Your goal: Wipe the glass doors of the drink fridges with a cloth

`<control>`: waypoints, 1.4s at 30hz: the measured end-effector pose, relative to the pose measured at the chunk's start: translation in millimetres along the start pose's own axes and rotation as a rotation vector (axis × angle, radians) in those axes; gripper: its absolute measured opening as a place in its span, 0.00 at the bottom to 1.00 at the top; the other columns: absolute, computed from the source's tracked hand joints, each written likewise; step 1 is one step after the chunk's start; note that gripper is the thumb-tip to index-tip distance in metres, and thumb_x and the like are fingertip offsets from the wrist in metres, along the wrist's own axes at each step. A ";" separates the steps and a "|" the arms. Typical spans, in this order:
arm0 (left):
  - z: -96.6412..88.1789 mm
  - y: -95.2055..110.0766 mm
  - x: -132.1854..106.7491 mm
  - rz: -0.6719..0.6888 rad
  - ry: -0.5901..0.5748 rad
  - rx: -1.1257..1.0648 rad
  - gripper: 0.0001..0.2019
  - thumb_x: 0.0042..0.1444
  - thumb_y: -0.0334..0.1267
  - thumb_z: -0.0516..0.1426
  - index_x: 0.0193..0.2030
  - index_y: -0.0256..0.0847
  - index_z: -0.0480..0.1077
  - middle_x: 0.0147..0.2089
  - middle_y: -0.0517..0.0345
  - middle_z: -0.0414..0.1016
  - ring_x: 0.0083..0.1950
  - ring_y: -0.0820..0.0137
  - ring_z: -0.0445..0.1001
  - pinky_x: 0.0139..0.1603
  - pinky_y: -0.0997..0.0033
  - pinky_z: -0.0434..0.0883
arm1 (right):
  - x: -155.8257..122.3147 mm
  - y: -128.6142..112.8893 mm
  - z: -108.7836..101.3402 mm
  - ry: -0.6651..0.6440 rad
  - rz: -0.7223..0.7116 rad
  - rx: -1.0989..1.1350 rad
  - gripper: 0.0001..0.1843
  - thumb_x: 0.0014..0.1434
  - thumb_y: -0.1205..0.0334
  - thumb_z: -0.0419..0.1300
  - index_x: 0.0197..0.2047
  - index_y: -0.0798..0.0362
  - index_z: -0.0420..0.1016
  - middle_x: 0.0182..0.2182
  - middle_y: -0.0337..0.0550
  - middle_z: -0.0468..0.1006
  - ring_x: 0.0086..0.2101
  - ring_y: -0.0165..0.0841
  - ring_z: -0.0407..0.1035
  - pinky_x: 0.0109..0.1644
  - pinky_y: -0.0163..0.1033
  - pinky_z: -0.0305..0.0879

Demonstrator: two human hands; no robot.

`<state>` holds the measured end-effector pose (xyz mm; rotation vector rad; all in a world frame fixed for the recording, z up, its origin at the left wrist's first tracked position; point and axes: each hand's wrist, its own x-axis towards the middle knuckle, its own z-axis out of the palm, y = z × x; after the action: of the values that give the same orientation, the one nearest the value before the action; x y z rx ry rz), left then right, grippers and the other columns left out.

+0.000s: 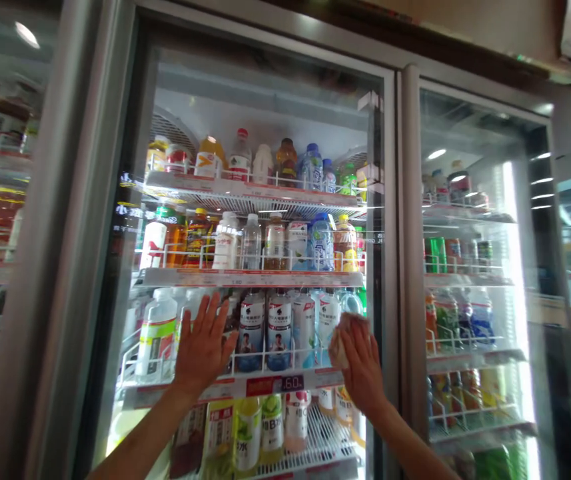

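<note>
My left hand lies flat against the glass door of a drinks fridge, its fingers spread and nothing in it. Toward the door's right side, my right hand presses a crumpled, pale cloth to the same glass. Part of the cloth is hidden under the palm and fingers. Between the two hands, behind the glass, stand dark-labelled bottles with blue drink in them. A small display reading about 6.0 sits on the shelf edge below them.
Shelves of bottled drinks fill the fridge behind the door. A metal frame divides it from another glass door on the right, with cans and bottles inside. At the left, a wide metal frame borders a further drinks section.
</note>
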<state>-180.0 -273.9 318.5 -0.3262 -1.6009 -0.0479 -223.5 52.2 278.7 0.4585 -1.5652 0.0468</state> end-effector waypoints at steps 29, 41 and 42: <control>-0.2 -4.1 0.9 0.118 0.056 0.173 0.33 0.57 0.40 0.49 0.67 0.39 0.38 0.69 0.49 0.40 0.70 0.62 0.39 0.68 0.53 0.39 | 210.5 -25.7 9.1 0.000 -0.197 0.105 0.25 0.58 0.61 0.48 0.59 0.52 0.61 0.61 0.46 0.58 0.62 0.38 0.46 0.65 0.53 0.37; -11.9 -16.6 6.6 0.161 0.026 0.184 0.33 0.57 0.40 0.51 0.67 0.41 0.43 0.66 0.49 0.52 0.69 0.63 0.43 0.68 0.55 0.40 | 253.0 -48.0 21.7 0.048 -0.248 0.159 0.23 0.59 0.59 0.49 0.58 0.48 0.62 0.61 0.41 0.60 0.62 0.36 0.46 0.65 0.53 0.39; -14.1 -21.1 10.3 0.151 0.042 0.188 0.32 0.57 0.40 0.50 0.67 0.42 0.43 0.67 0.50 0.51 0.69 0.64 0.43 0.68 0.56 0.40 | 256.2 -30.0 19.3 0.080 -0.168 0.155 0.22 0.59 0.59 0.48 0.57 0.49 0.63 0.60 0.43 0.61 0.62 0.37 0.48 0.65 0.54 0.39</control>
<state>-171.5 -295.4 333.1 -0.2966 -1.5223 0.2091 -226.5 -47.2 517.5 0.7008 -1.4453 0.0576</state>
